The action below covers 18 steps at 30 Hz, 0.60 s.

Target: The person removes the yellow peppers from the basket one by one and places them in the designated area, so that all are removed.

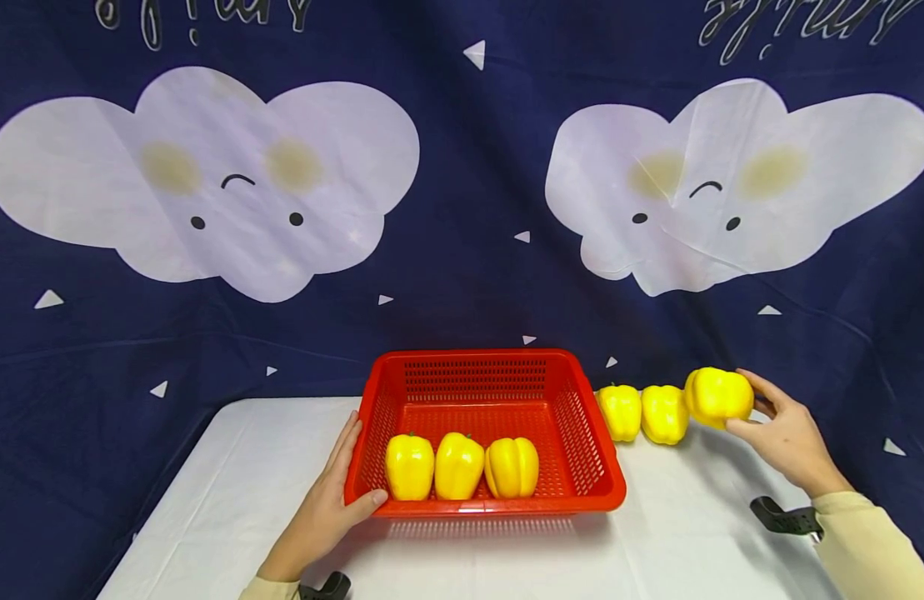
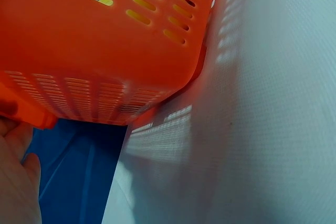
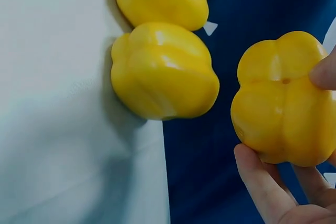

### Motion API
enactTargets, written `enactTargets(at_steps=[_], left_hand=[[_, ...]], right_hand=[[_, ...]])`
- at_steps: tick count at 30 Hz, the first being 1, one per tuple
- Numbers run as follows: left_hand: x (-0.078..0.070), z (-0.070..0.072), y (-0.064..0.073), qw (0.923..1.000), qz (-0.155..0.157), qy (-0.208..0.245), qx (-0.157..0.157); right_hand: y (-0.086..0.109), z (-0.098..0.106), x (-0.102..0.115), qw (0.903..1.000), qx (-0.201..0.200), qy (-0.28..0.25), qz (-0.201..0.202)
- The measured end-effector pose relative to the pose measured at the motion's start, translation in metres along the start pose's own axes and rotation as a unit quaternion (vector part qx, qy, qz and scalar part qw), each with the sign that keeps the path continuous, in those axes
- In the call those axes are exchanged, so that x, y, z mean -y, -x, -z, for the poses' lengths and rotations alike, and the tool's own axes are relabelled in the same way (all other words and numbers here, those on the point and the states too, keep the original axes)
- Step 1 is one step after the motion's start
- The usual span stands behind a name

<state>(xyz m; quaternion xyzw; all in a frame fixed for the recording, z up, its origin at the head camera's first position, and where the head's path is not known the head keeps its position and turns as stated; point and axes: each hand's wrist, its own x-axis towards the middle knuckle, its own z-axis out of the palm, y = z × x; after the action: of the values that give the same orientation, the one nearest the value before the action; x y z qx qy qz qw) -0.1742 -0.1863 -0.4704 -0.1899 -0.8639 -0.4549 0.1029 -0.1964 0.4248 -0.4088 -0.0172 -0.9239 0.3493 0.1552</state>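
Note:
My right hand (image 1: 791, 442) pinches a yellow bell pepper (image 1: 719, 397) between thumb and fingers, held above the table's right side. In the right wrist view the held pepper (image 3: 283, 100) is lifted off the cloth, its lobed underside facing the camera. Two more yellow bell peppers (image 1: 665, 414) stand side by side on the table, right of the red basket (image 1: 607, 492). Three yellow bell peppers (image 1: 459, 467) line the basket's front side, inside it. My left hand (image 1: 322, 508) holds the basket's left front corner, thumb on the rim and fingers along the outer side.
The basket stands on a white cloth-covered table (image 1: 207, 492). Behind the table hangs a dark blue curtain (image 1: 462, 208) printed with clouds and small triangles. Dark straps (image 1: 786, 518) sit at both wrists.

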Motion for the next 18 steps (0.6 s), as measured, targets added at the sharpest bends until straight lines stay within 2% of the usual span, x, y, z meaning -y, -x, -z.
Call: enactTargets(at_steps=[8, 18], left_hand=[[0.001, 0.000, 0.000, 1.0000, -0.003, 0.007, 0.001], [-0.001, 0.000, -0.001, 0.9998, 0.014, 0.016, 0.007]], right_hand=[[-0.003, 0.001, -0.007, 0.9994, 0.012, 0.025, -0.019], [-0.009, 0.002, -0.021, 0.9993, 0.027, 0.015, -0.020]])
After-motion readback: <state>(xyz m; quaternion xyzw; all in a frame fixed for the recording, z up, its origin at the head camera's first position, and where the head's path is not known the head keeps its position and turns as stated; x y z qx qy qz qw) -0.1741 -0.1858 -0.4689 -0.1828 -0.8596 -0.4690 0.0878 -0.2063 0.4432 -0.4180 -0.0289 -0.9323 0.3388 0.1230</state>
